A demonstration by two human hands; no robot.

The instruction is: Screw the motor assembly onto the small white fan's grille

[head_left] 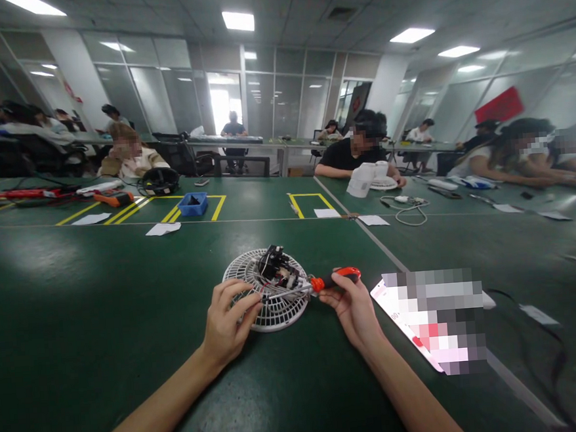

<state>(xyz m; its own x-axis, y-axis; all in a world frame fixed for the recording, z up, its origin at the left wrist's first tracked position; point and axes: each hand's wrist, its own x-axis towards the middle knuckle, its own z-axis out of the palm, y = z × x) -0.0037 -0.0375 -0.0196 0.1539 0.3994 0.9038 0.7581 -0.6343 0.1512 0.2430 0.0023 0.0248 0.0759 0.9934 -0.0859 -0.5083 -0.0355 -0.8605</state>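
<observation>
A round white fan grille (271, 312) lies flat on the green table (102, 308), with a black motor and wiring (278, 270) standing on its middle. My left hand (229, 320) curls over the grille's left edge and grips it. My right hand (351, 304) is closed round a red-and-black screwdriver (334, 278). The screwdriver's metal shaft points left into the motor parts.
A blurred-out phone (430, 318) lies right of my right hand, with a black cable (547, 336) beyond it. Farther back lie a blue tray (193, 203), paper slips, an orange tool (114, 198) and a white cable (408, 211). Several people sit at the far tables.
</observation>
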